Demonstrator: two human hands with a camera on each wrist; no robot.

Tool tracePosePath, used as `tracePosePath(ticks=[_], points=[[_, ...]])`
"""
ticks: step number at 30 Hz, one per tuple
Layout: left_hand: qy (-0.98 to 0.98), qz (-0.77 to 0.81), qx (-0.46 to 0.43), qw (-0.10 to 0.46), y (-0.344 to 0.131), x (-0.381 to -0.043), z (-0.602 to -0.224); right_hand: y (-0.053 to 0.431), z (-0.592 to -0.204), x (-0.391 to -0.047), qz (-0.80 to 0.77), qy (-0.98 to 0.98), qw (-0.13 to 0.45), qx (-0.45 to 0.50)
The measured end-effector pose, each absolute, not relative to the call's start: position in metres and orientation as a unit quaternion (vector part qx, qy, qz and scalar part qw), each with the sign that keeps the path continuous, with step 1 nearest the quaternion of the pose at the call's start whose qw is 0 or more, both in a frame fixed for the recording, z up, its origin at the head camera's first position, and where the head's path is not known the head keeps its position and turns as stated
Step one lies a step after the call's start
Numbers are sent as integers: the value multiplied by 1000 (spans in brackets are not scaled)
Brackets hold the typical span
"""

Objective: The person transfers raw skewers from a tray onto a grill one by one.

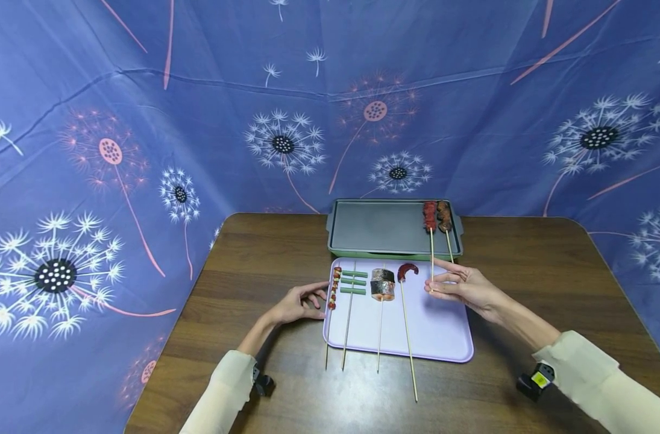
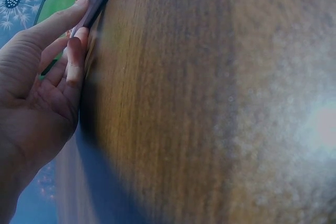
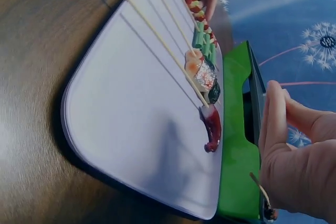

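Note:
My right hand [image 1: 465,288] pinches the wooden stick of a red meat skewer [image 1: 430,216], whose meat lies on the right part of a dark griddle [image 1: 381,224]. Beside it on the griddle is a browned meat skewer [image 1: 444,217]. At the left edge of a pale lilac tray [image 1: 438,340], my left hand [image 1: 298,302] holds the rim between thumb and fingers. On the tray lie a red-and-yellow skewer [image 1: 335,289], a green vegetable skewer [image 1: 354,282], a fish skewer [image 1: 383,284] and a curled dark-red skewer [image 1: 407,271]. In the right wrist view, the held stick is mostly hidden.
The griddle has a green body [image 3: 239,166] and stands directly behind the tray on a brown wooden table [image 1: 264,253]. Several sticks overhang the tray's front edge. A blue dandelion-patterned cloth [image 1: 330,120] hangs behind and at the sides.

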State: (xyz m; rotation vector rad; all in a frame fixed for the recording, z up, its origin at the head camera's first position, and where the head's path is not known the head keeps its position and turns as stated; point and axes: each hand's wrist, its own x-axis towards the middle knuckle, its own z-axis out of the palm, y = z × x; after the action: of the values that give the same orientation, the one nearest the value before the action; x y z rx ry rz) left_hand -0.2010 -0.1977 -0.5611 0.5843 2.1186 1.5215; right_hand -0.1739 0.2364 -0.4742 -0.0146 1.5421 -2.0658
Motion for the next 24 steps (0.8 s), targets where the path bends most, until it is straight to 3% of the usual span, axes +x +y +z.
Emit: tracePosePath(ticks=[8, 24], points=[[772, 551, 216, 230, -198, -201, -561, 235, -472, -174, -722, 648, 244, 2], [769, 554, 214, 235, -197, -199, -557, 242, -465, -188, -665, 695, 272, 2]])
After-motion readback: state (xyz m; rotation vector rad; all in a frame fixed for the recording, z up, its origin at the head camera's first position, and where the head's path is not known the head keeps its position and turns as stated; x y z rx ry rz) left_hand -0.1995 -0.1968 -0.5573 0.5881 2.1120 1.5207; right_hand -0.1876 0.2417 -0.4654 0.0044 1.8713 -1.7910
